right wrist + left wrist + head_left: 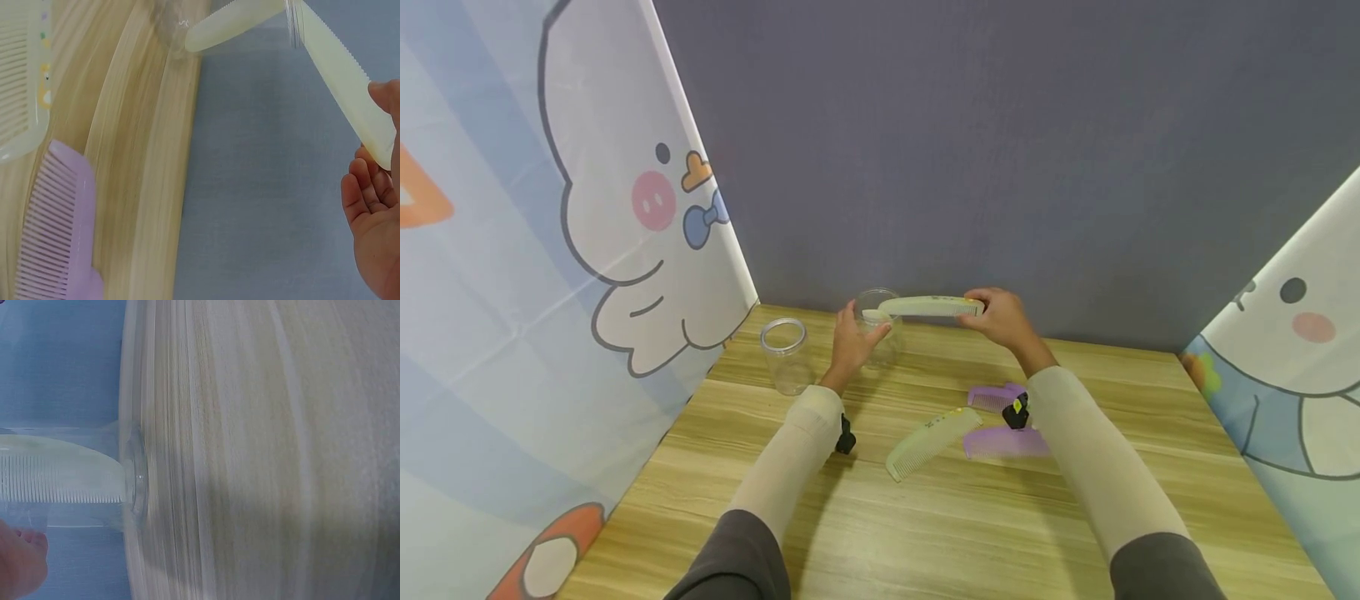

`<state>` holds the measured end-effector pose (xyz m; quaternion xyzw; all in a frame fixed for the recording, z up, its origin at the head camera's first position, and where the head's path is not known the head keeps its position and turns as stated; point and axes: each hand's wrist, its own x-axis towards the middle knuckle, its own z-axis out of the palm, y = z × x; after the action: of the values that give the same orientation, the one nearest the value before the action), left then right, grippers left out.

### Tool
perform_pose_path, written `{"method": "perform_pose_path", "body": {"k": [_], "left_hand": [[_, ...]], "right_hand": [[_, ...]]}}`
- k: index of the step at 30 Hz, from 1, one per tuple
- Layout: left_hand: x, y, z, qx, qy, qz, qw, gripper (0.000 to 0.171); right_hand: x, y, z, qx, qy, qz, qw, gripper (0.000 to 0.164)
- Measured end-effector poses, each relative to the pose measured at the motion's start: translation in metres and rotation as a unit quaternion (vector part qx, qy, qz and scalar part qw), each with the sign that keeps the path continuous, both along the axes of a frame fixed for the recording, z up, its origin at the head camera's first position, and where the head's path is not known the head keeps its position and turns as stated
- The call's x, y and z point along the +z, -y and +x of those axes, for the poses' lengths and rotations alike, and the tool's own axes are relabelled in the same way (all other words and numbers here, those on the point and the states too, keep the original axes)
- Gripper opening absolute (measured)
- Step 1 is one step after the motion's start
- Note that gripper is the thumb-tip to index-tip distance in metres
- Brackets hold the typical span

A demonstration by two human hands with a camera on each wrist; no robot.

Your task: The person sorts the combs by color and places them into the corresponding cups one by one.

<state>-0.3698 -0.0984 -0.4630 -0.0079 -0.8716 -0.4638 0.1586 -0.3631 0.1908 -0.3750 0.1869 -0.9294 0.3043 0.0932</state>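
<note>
My left hand (852, 340) grips a clear plastic jar (885, 357) near the table's back edge, thumb on the near side. Inside that jar stands a pale green comb (62, 472), its teeth visible through the wall in the left wrist view. My right hand (1002, 318) pinches the end of another pale green comb (928, 306), held nearly level with its far tip at the jar's mouth. In the right wrist view, thumb and fingers hold this comb (347, 84) by its end, and the jar's rim (292, 24) is beside its other end.
A second clear jar (790, 367) stands to the left. On the wooden table (880, 542) lie a pale green comb (934, 442), a purple comb (1002, 442) and more purple comb (992, 397) partly behind the right wrist camera (1016, 412). A grey wall (962, 150) rises behind.
</note>
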Motion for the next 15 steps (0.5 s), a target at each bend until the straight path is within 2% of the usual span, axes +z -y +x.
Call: {"method": "perform_pose_path", "body": {"k": [7,15], "left_hand": [[-0.001,-0.001,0.001,0.004,-0.002,0.002,1.0000,0.097],[-0.002,-0.001,-0.001,0.003,-0.007,0.001,1.0000,0.097]], "right_hand": [[0.005,0.012,0.000,0.003,-0.003,0.005,1.000,0.059],[0.009,0.032,-0.003,-0.001,-0.033,0.001,0.999,0.060]]}}
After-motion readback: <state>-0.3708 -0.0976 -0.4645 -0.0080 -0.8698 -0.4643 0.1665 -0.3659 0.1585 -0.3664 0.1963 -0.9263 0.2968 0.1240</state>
